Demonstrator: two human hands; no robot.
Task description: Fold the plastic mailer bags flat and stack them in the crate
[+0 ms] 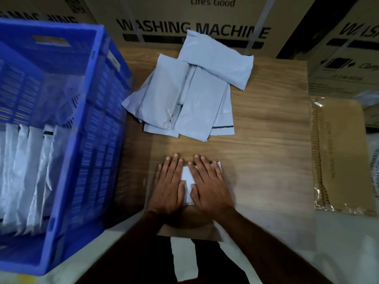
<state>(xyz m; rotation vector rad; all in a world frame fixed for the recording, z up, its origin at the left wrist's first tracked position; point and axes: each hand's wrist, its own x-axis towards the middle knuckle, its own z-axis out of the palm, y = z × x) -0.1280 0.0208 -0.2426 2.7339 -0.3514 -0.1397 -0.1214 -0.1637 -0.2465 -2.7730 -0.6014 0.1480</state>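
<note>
The folded mailer bag (188, 182) lies on the near part of the wooden table (266, 160), right in front of you, and both of your hands are flat on top of it. Your left hand (170, 185) covers its left side and your right hand (209, 185) its right side, fingers straight and pointing away from you, thumbs turned inward and close together over the white strip of bag showing between them. Neither hand curls round anything; both press palm-down, and a corner of the bag peeks out past your right fingertips.

Farther back on the table sits the loose pile of grey mailer bags (188, 95), overlapping one another, well apart from your hands; one shows a dark line near its lower edge. To your left stands the blue crate (98, 119), its near corner just beside the table's left edge, with folded bags (26, 171) standing in a row inside along the left part.

Behind the pile, the cardboard carton (194, 21) reads "Life's Good" and "WASHING MACHINE" in dark letters; another carton (348, 48) to the right carries part of the same words, cut off by the frame. A flat cardboard sheet in clear wrap (340, 160) lies at the table's right edge, its print too blurred to read.

Bare wood lies between your hands and the pile, and a wide stretch of bare wood to your right.
</note>
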